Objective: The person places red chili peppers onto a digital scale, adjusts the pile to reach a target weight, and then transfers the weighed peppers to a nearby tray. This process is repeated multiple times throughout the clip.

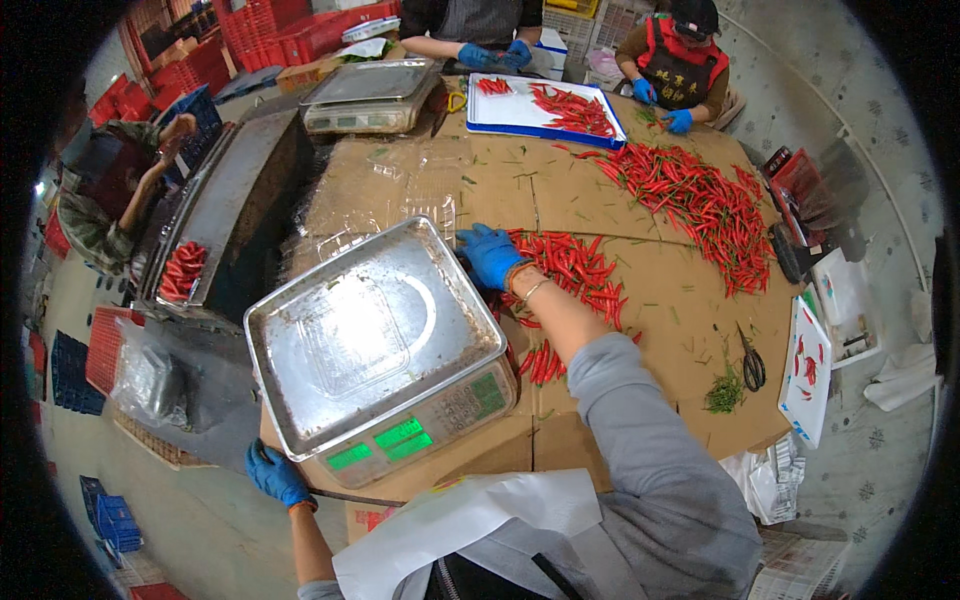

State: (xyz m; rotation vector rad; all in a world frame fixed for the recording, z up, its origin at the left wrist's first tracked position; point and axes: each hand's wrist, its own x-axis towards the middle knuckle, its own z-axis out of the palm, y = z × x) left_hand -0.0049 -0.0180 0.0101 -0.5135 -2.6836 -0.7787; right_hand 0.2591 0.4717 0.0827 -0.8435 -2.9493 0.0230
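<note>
A digital weighing scale with a lit green display stands before me at the table's near left, turned at an angle. On its worn metal pan lies a clear plastic container, seemingly empty. My right hand, in a blue glove, is at the pan's far right side, beside a pile of red chili peppers. My left hand, also gloved, is against the scale's near left corner by the table edge. Whether either hand's fingers grip the scale is hidden.
A large chili heap and a white tray lie beyond. Scissors rest by green stems at right. A second scale and a metal machine stand left. Three people work around; clear plastic boxes lie mid-table.
</note>
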